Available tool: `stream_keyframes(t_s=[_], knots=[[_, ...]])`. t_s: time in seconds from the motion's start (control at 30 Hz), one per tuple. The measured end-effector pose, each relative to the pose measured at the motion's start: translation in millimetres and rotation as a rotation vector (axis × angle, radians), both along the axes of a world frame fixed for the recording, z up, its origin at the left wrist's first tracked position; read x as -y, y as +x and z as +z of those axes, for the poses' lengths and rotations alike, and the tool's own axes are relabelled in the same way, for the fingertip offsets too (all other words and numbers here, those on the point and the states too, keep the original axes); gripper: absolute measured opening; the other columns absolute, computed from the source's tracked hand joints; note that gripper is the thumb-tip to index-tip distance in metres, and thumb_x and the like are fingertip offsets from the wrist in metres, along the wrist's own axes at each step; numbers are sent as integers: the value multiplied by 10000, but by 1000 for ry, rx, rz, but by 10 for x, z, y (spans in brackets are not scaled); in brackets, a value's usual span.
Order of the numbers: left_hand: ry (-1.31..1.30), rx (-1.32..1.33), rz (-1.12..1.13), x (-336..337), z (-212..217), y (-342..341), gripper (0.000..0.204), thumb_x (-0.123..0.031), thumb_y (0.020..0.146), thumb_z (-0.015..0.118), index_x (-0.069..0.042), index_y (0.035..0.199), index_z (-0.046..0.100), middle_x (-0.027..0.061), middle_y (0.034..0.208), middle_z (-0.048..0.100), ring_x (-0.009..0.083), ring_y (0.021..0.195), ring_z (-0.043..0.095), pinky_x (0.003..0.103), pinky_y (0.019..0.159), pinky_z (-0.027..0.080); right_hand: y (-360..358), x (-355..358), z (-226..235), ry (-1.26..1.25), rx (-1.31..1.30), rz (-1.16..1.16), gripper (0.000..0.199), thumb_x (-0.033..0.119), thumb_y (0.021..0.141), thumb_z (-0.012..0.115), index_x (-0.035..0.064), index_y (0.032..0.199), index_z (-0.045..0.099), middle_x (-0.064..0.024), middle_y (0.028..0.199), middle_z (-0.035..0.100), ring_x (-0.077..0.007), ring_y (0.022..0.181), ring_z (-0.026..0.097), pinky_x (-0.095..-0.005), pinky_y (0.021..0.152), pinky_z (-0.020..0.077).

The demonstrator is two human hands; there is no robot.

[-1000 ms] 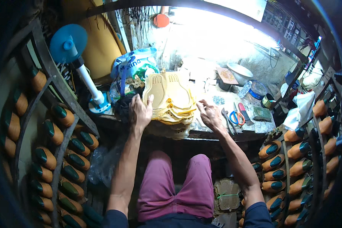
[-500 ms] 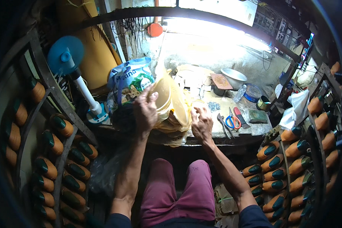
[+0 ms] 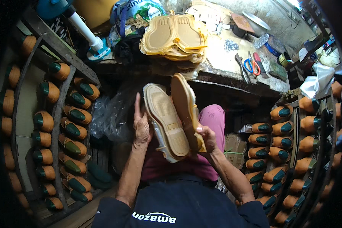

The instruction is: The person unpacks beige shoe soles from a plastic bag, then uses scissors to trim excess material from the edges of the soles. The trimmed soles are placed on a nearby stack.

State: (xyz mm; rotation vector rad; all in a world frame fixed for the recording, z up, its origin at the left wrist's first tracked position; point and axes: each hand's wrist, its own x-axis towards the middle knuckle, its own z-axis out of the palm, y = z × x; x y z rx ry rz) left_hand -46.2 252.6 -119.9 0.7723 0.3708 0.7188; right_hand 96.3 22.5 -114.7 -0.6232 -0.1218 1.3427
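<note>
A pair of tan rubber shoe soles is held over my lap. The left sole [image 3: 167, 123] shows its ribbed tread and has ragged pale trim along its edge. The right sole [image 3: 184, 110] is smooth brown and tilted on its side, with yellowish flash along its rim. My right hand [image 3: 207, 138] grips this one near the heel, thumb on top. Against the outer edge of the ribbed sole lies my left hand [image 3: 142, 127], a finger stretched upward; some of its fingers are hidden. Whether the two soles are joined cannot be told.
A stack of untrimmed soles [image 3: 174, 36] sits at the workbench edge. Pliers [image 3: 242, 68], scissors [image 3: 250, 65] and a dark-handled tool [image 3: 260, 64] lie to its right. Racks of orange-and-green shoes [image 3: 76, 129] flank me. A blue fan [image 3: 98, 47] stands at the left.
My hands have come down from the stack on the bench to above my lap, with the soles now between them. The view has tilted downward.
</note>
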Motion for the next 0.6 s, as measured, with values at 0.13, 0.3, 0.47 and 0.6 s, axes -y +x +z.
stream_keyframes(t_s=[0.13, 0.3, 0.47, 0.6], knots=[[-595, -41, -115, 300, -172, -228, 601, -469, 1206, 367, -56, 1604, 546, 118, 1587, 626, 301, 1389, 642, 468, 1196, 510, -58, -93, -228, 147, -416, 85, 613, 374, 990, 534, -70, 1397, 648, -238, 1185, 776, -372, 1064, 783, -440, 954, 650], [-533, 232, -248, 252, -30, -205, 685, -532, 1143, 539, -19, 1598, 532, 173, 1571, 627, 350, 1411, 630, 552, 1202, 491, -71, -167, 0, -202, -70, -215, 616, 512, 1125, 534, -16, 1405, 682, -152, 1157, 789, -275, 999, 780, -399, 928, 638], [-400, -70, -335, 36, -14, -142, 531, -148, 1063, 697, 6, 1551, 557, 170, 1440, 709, 327, 1296, 711, 526, 1148, 565, 30, -113, 88, -370, 405, -221, 444, 226, 1090, 711, -12, 1459, 650, -79, 1286, 774, -169, 1095, 747, -352, 989, 610], [-568, -4, -416, -48, -70, -124, 483, -247, 1102, 682, -8, 1509, 582, 155, 1354, 739, 290, 1208, 744, 493, 1075, 615, 61, -117, -63, -314, 406, -345, 410, 91, 1073, 703, -24, 1462, 646, -88, 1324, 761, -165, 1162, 724, -330, 1039, 577]])
